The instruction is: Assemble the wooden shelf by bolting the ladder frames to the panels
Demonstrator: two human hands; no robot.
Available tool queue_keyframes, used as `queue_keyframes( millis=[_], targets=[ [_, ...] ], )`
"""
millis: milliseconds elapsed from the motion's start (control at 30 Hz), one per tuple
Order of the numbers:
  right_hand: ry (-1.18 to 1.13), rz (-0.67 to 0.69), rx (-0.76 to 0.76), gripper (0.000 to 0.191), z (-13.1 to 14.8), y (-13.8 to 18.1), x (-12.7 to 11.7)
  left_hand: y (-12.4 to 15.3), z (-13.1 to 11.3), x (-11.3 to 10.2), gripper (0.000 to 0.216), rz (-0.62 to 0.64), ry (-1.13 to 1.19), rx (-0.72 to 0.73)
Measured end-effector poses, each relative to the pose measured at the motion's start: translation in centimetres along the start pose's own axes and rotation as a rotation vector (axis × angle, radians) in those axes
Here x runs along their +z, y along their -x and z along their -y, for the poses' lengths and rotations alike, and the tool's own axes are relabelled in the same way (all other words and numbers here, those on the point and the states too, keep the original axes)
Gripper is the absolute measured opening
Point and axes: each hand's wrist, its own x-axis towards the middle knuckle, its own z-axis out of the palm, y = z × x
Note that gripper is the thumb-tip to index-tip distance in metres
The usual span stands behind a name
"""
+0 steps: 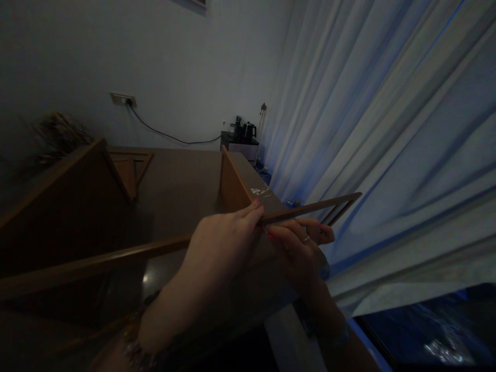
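My left hand [219, 240] is closed around a long wooden rail [310, 207] of a brown furniture frame, its fingertips on the rail's upper edge. Just to the right, my right hand [298, 245], with a ring on one finger, is below the same rail. Its thumb and forefinger pinch together near a thin, pale sliver [265, 230] at the rail's underside, too small and dark to name. Beyond both hands stands an upright wooden panel [236, 178]; its top bears pale scuffs or flakes.
A wooden side panel [62, 196] and a triangular corner brace [129, 173] are at left. Dried plants [58, 134] stand behind. Against the wall, a dark kettle [249, 132] sits on a small cabinet [242, 148], with a cable [170, 138] to a socket. White curtains [372, 113] hang at right.
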Motion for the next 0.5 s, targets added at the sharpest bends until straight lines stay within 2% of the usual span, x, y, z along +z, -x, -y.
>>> queue_keyframes(
  millis=[367, 500],
  targets=[
    [0.195, -0.068, -0.083, 0.011, -0.26, 0.02, -0.14, -0.05, -0.02, 0.01, 0.034, -0.015, 0.017, 0.011],
    [0.308, -0.076, -0.135, 0.002, -0.35, 0.08, -0.37, -0.05, -0.08, 0.03, 0.034, -0.012, 0.021, 0.011]
  ],
)
